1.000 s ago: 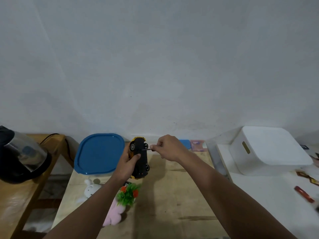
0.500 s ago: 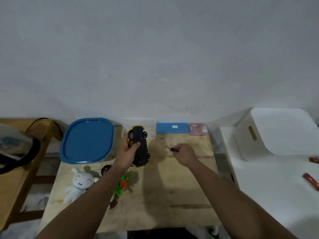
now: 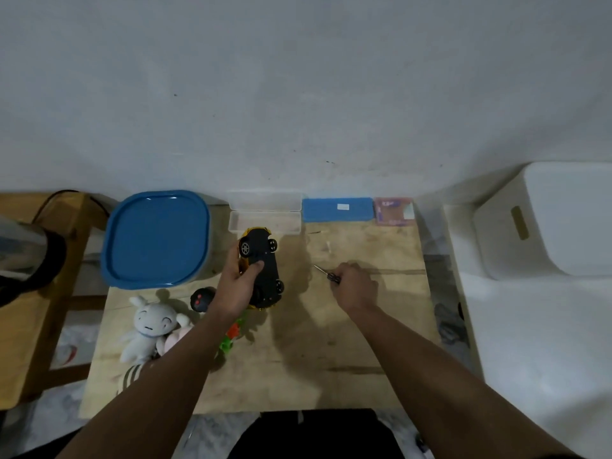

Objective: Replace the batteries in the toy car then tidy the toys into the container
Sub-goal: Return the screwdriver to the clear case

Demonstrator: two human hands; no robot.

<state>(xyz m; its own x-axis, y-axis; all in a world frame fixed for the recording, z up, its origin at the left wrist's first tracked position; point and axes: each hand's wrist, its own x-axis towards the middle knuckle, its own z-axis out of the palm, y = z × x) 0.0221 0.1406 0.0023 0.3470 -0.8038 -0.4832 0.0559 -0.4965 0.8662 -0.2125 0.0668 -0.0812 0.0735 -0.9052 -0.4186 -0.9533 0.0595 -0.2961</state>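
Your left hand [image 3: 236, 286] grips the car [image 3: 262, 271] belly-up above the table [image 3: 331, 359], near its far edge, thumb curled onto the black underside, just in front of the clear tray [image 3: 265, 220]. Your right hand [image 3: 356, 286], well apart toward the right edge, is curled round a screwdriver [image 3: 328, 274], tip pointing toward the car. The blue-lidded container [image 3: 155, 238] sits at the far-left corner.

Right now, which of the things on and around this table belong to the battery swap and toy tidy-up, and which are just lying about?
In the job: toy car, held underside up in left hand; screwdriver in right hand; blue-lidded container; white plush rabbit; green plastic toy.

Lying about: kettle; white bin; blue case; clear open box.
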